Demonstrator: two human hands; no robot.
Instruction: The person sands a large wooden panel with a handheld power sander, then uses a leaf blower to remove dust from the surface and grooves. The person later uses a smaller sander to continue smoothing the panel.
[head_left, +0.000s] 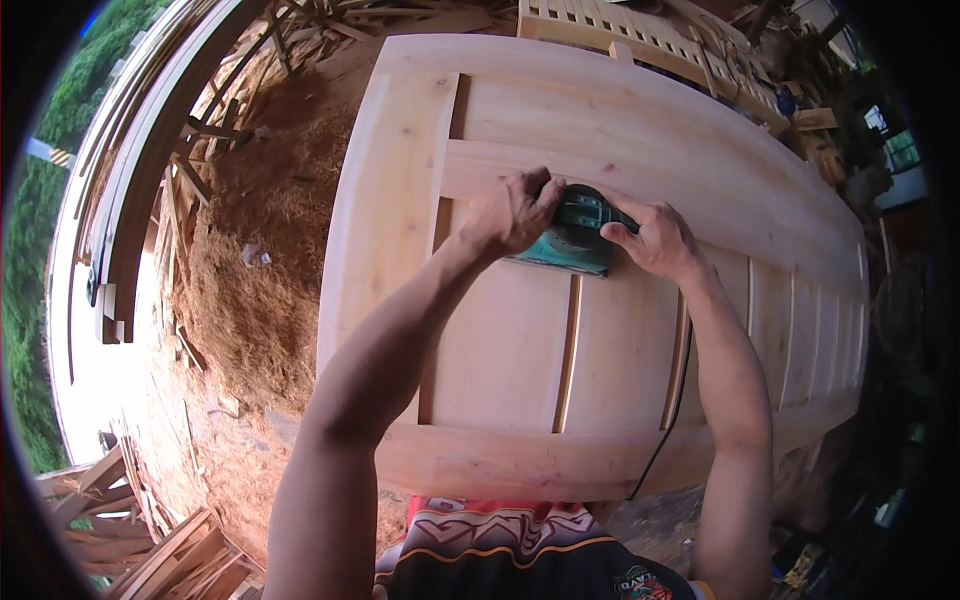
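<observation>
A green and black electric sander (572, 232) rests on a large pale wooden panel door (385, 200), over the rail between its upper and lower panels. My left hand (515, 212) is closed on the left side of the sander's body. From the right, my right hand (655, 238) grips its other end, thumb bent and fingers around the handle. The sander's flat base is partly hidden beneath its body. A black cord (660, 440) runs across the panels and over the door's near edge.
Sawdust (265, 300) covers the ground on the left, with long stacked boards (165, 150) beyond. Wood offcuts (185, 560) lie at the lower left. A slatted wooden piece (640, 30) stands past the door's far edge. Dark clutter fills the right side.
</observation>
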